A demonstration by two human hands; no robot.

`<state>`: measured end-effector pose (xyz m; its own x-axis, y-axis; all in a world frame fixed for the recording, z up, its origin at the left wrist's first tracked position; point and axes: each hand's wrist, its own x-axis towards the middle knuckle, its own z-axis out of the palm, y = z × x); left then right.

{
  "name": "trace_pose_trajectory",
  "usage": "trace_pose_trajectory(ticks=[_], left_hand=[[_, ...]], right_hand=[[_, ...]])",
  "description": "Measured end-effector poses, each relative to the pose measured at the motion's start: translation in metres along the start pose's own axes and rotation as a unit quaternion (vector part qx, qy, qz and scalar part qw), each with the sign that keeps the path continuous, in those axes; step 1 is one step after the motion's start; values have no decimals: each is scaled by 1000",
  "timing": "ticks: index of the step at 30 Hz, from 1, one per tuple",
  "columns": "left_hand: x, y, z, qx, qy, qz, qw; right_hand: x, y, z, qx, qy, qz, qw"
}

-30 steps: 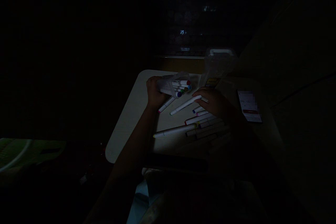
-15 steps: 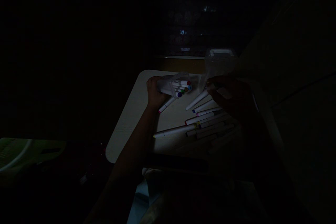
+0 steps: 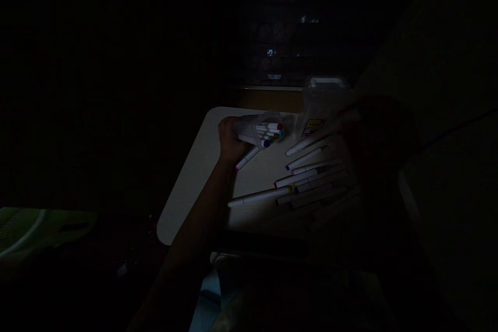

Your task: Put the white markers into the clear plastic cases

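My left hand [image 3: 230, 140] is wrapped round a clear plastic case [image 3: 247, 129], tilted so its open end points right. Inside are several white markers with red, blue, brown, green and purple ends [image 3: 274, 127]. My right hand [image 3: 373, 129], dark and smeared by motion, is on the right side of the board. Its fingers seem closed on the far end of a white marker [image 3: 299, 148], whose near end points left. Beneath it lie several loose markers [image 3: 307, 158] in a row. One yellow-ended marker [image 3: 259, 196] lies nearer me, and a pink-ended marker [image 3: 247, 158] lies by the case.
A clear box with a white handle [image 3: 327, 82] stands at the back of the pale tabletop [image 3: 190, 181], a yellow and black label low on it. Deep shadow covers the right side. At the far left is a green surface [image 3: 78, 223] with a pale curved band.
My right hand has moved right and away from me, the marker shifting with it, uncovering the box's label. My left hand and the case have stayed in place.
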<state>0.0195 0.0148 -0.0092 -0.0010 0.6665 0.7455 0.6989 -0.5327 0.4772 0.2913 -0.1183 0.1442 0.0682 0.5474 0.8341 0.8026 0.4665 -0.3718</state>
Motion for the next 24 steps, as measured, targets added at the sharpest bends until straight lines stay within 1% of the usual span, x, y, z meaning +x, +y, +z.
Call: trace_pose_trajectory(ticks=[3, 6, 10, 15, 20, 24], left_hand=[[0, 0, 0, 1, 2, 6, 1000], [0, -1, 0, -7, 1, 12, 1000], [0, -3, 1, -29, 6, 16, 999], [-1, -3, 1, -20, 3, 15, 1000], [0, -3, 2, -11, 2, 17, 1000], [1, -4, 3, -11, 1, 21, 1000]], right_hand=[[0, 0, 1, -2, 43, 9, 999], [1, 1, 4, 16, 37, 23, 999], [-2, 3, 13, 42, 12, 26, 999], [-9, 5, 27, 48, -62, -25, 997], [-14, 5, 36, 73, -111, -21, 991], [-14, 6, 40, 96, -121, -50, 987]])
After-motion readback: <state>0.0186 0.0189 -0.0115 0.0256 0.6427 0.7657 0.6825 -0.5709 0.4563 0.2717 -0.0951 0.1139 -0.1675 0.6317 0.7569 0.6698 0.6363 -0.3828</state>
